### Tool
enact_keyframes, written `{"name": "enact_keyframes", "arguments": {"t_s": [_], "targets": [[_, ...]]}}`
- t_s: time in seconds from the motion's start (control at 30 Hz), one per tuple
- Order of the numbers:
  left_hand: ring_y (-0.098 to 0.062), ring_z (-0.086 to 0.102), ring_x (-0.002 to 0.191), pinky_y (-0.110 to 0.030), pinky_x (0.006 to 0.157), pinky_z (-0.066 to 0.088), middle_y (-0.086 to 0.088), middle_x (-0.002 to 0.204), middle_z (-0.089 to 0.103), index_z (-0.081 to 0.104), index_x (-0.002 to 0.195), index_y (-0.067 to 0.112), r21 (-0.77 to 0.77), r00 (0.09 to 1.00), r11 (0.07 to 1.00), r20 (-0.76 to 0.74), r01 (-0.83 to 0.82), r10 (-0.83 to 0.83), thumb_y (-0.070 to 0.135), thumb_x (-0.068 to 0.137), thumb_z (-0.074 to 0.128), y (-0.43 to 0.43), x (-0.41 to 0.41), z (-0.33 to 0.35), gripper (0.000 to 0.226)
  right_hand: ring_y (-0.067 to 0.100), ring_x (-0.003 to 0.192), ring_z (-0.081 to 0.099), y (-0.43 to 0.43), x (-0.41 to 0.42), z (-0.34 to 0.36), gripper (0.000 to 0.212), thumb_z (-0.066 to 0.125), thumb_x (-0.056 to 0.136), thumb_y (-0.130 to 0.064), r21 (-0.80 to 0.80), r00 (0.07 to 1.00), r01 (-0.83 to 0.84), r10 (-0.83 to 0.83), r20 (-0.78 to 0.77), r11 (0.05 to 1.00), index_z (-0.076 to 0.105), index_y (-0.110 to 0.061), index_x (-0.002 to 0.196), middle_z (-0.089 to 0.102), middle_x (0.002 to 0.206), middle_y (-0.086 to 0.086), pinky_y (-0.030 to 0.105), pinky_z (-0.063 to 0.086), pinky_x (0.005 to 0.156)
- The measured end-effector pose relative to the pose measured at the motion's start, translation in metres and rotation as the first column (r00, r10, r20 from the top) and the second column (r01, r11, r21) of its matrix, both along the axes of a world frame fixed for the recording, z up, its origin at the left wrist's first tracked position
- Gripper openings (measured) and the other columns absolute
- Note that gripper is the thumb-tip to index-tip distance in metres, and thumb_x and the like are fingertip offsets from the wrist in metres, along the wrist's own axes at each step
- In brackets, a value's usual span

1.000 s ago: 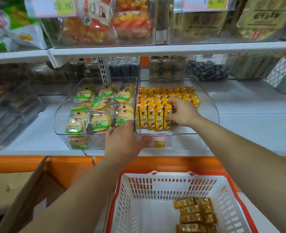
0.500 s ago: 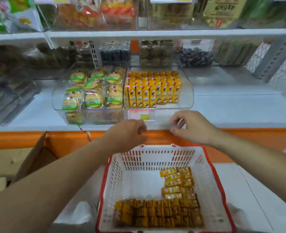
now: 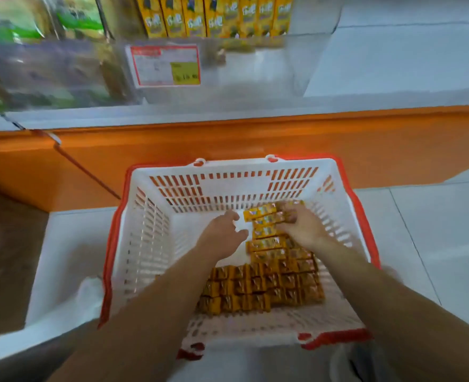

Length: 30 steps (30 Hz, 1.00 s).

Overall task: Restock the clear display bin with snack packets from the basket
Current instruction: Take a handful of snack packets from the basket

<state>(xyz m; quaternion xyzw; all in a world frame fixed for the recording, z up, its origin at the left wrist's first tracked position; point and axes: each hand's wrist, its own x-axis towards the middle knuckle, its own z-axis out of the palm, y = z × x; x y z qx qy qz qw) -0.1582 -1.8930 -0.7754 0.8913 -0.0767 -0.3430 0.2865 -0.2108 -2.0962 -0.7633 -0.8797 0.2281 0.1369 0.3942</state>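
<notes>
I am looking down at a white shelf [image 3: 398, 59] with an orange base band [image 3: 255, 139] beneath it. Pale grey floor tiles [image 3: 442, 230] lie to the right and a brown patch to the left. The white basket [image 3: 233, 186] with a red rim sits on a pale ledge below the band.

The snack packets [image 3: 266, 288] lie in the basket's right and near part. They are small orange-yellow foil wrappers, laid flat in tight rows, with one column running up towards the far wall. More of them stand upright in the clear display bin [image 3: 255, 78] on the shelf. Their yellow faces show above its red-framed price label [image 3: 167, 66].

My right hand [image 3: 302, 230] grasps the top packets of that column, fingers curled over them. My left hand [image 3: 222, 235] sits just beside the column's left ends with bent fingers. I cannot tell whether it grips anything.

I count one basket, one label and two hands. The packets run to dozens, too blurred to count exactly.
</notes>
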Motion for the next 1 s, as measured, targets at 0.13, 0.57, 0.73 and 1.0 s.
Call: {"name": "enact_keyframes", "arguments": {"t_s": [0.13,0.57,0.73,1.0], "targets": [[-0.03,0.049,0.133,-0.044,0.104,0.047,-0.007,0.152,0.039,0.036,0.151,0.03,-0.012,0.997,0.997,-0.007,-0.072,0.072,0.045,0.091,0.068,-0.028,0.009,-0.052,0.069,0.019,0.085,0.065,0.001,0.001,-0.036,0.047,0.075,0.081,-0.022,-0.103,0.999,0.043,-0.042,0.017,0.994,0.059,-0.019,0.126,0.068,0.09,-0.002,0.021,0.038,0.063],[-0.014,0.052,0.102,-0.029,0.08,0.04,0.005,0.125,0.047,0.044,0.123,0.025,-0.15,0.994,0.986,0.072,-0.072,0.084,0.041,0.077,0.084,-0.048,0.017,-0.1,0.063,0.026,0.094,0.065,0.002,0.014,-0.056,0.041,0.076,0.079,-0.017,-0.157,0.992,-0.085,0.068,-0.108,0.984,0.062,-0.017,0.118,0.07,0.101,0.005,0.032,0.05,0.072],[-0.012,0.06,0.095,-0.033,0.076,0.05,0.012,0.115,0.059,0.04,0.114,0.033,-0.157,1.0,0.987,0.009,-0.012,0.013,0.044,0.076,0.085,-0.042,0.021,-0.099,0.06,0.018,0.088,0.066,0.001,0.013,-0.061,0.04,0.079,0.076,-0.014,-0.084,0.995,0.019,-0.027,-0.101,0.996,0.065,-0.016,0.114,0.071,0.1,0.003,0.031,0.054,0.072],[-0.021,0.053,0.125,-0.04,0.102,0.049,0.0,0.144,0.044,0.044,0.144,0.028,-0.119,0.987,0.986,0.127,0.114,-0.099,0.048,0.074,0.085,-0.04,0.029,-0.099,0.083,0.018,0.094,0.065,0.001,0.013,-0.068,0.063,0.085,0.073,-0.027,-0.069,0.993,0.002,-0.01,-0.117,0.998,0.057,-0.016,0.128,0.07,0.109,0.002,0.031,0.053,0.075]]}}
